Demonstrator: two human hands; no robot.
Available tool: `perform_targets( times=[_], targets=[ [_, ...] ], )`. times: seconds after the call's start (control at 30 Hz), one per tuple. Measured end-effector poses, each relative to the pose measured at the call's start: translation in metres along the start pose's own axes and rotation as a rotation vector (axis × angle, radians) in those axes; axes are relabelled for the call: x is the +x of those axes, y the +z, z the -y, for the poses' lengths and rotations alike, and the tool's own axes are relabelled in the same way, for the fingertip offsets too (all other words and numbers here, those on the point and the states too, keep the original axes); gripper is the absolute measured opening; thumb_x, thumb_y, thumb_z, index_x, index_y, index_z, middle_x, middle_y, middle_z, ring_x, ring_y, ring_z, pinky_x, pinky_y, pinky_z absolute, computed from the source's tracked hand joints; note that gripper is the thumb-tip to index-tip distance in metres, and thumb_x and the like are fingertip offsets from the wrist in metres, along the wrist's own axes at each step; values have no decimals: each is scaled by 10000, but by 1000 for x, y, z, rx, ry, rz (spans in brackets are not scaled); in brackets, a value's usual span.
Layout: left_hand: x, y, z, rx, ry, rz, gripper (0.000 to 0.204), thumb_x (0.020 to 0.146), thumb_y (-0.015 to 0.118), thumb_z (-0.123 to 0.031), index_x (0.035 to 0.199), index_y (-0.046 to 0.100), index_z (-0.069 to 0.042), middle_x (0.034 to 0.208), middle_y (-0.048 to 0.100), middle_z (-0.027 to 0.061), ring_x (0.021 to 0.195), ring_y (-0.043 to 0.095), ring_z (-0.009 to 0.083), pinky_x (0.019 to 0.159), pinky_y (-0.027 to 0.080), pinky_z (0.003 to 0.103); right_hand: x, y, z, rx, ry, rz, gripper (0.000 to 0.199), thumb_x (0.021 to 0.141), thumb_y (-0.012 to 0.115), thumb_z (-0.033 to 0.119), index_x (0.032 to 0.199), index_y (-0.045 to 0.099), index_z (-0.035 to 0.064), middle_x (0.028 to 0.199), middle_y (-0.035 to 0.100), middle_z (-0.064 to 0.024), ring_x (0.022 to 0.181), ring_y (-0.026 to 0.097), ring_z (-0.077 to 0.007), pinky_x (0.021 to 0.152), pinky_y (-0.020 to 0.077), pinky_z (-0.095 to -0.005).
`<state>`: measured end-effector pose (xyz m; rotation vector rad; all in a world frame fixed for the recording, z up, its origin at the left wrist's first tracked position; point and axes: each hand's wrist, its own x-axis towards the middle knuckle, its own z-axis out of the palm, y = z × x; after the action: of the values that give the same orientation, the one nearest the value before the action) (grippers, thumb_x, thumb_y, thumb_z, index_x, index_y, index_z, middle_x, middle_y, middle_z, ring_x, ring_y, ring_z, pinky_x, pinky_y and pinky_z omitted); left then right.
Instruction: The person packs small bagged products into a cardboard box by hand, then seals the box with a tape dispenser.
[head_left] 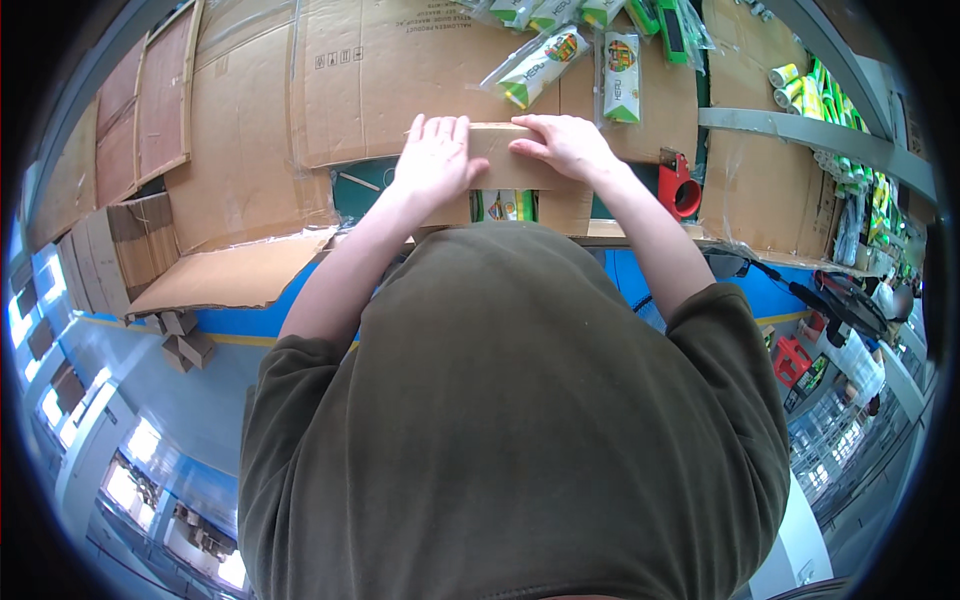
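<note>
A small brown cardboard box sits in front of me at the near edge of the work surface. Through the gap by its near flap, green-and-white packages show inside. My left hand lies flat on the box's left part, fingers stretched toward the far edge and thumb spread. At the far right edge, my right hand holds the cardboard, its thumb on top and its fingers along the rim; some of those fingers are hidden. Just beyond the box lie a clear-bagged white-and-green pack and a similar pack.
Right of the box stands a red tape dispenser. Green packs lie at the back, with more green-and-yellow items far right beyond a metal bar. Flattened cartons stand at the left. A black fan is at right.
</note>
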<state>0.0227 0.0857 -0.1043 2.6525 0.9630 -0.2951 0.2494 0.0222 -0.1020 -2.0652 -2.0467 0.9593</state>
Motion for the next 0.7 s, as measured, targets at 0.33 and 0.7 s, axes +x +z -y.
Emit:
perform_targets(
  times=[0.33, 0.7],
  targets=[
    [-19, -32, -29, -58, 199, 181, 1126, 688, 595, -809, 1543, 260, -158, 1518, 154, 397, 1402, 115, 604, 1124, 66, 688, 1, -2, 9, 36, 58, 110, 530, 884, 653, 454, 1268, 542, 107, 1143, 667, -161, 1085, 626, -339, 910, 500, -427],
    [-21, -18, -56, 109, 92, 83, 1245, 641, 572, -871, 1544, 233, -84, 1521, 211, 356, 1397, 178, 581, 1093, 131, 726, -6, 21, 25, -129, 77, -127, 378, 882, 654, 290, 1125, 549, 19, 931, 687, -198, 972, 649, -372, 883, 495, -479]
  ],
)
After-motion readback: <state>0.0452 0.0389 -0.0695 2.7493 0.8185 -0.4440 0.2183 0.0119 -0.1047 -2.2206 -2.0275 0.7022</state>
